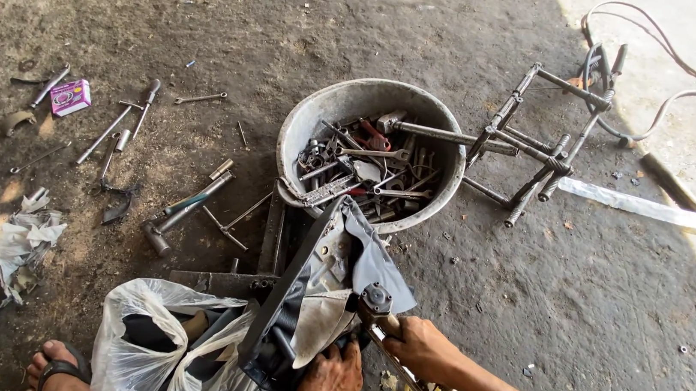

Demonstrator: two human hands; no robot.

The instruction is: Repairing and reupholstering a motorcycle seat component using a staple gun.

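The left hand (pixel 330 382) is closing around the lower edge of a dark, flat fairing panel (pixel 311 304) that is standing tilted on the floor just in front of the grey basin (pixel 304 122). The right hand (pixel 421 347) is wrapping fully around the shaft of a metal socket tool (pixel 375 302), whose head is resting against the panel's upper right portion. Slippage is the main risk: if the tool head is sitting off-centre on the fastener, it is likely to skid across the panel and scratch it or strike the left hand beneath. The panel is being steadied at one edge only, so heavy pressure could tip it toward the basin of loose wrenches. The plastic bag (pixel 144 346) beside the sandalled foot (pixel 58 368) is offering an unstable footing.
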